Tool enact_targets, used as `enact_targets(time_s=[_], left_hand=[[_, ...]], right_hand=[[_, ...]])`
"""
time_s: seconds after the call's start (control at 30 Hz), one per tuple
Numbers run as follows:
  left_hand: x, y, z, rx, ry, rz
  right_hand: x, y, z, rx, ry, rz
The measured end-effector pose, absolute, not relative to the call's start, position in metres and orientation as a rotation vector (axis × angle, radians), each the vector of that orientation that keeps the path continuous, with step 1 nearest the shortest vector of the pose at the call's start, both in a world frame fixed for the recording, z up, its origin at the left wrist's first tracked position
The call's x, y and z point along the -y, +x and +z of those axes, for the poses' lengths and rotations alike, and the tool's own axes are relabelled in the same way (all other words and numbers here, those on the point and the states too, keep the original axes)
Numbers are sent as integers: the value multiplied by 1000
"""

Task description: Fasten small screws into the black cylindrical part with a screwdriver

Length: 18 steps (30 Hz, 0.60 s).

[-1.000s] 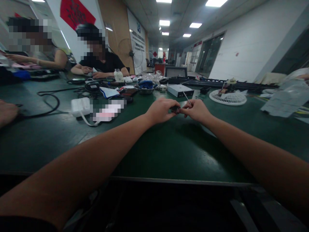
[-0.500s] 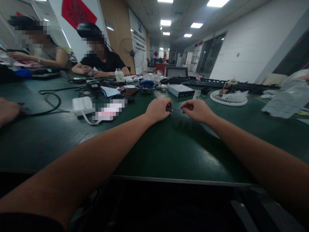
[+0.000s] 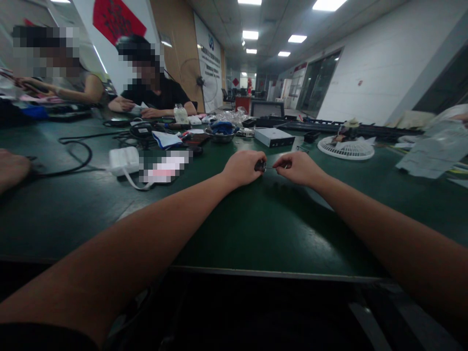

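Closer together than half a second ago, the left hand (image 3: 243, 168) and right hand (image 3: 298, 168) now sit with only a short gap between them, and the small dark part (image 3: 260, 166) has shifted slightly toward the right hand. The left hand pinches that part between its fingertips. The right hand pinches the far end of a thin metal rod (image 3: 273, 167), which lies nearly level and reaches into the dark part. Both hands hover just above the green surface (image 3: 256, 229), and the part is too small to identify.

Straight ahead of the hands sits a white box (image 3: 274, 137). Just left of the box is a metal bowl (image 3: 219, 138) holding blue cloth (image 3: 221, 127), and farther left of it lies a white power brick (image 3: 123, 161) near a looped black cable (image 3: 75, 156). Right of the box lies a round white fan guard (image 3: 345, 148), with a crumpled plastic sheet (image 3: 431, 156) beyond it. Well behind and left of the box, a person in a black shirt (image 3: 157, 92) works with both hands near a clear bottle (image 3: 180, 114). Another person's hand (image 3: 12, 169) rests at the far left edge.
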State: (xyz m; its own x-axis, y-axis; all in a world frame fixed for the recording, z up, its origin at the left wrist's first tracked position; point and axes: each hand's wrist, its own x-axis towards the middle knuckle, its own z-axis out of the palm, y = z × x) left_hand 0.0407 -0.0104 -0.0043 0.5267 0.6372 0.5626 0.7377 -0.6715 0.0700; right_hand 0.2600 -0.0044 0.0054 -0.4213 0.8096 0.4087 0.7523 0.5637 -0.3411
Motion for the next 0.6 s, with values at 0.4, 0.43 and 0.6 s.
enact_targets(time_s=[0.4,0.43,0.6], left_hand=[[11,41,-3,1119,-2576,-816],[11,41,-4,1116,-2571,-811],[9,40,-4,1105,-2550,-851]], right_hand=[[3,260,5,2255,-1256,248],[3,260,5,2265,-1236,293],[5,259,6,2168,-1251,282]])
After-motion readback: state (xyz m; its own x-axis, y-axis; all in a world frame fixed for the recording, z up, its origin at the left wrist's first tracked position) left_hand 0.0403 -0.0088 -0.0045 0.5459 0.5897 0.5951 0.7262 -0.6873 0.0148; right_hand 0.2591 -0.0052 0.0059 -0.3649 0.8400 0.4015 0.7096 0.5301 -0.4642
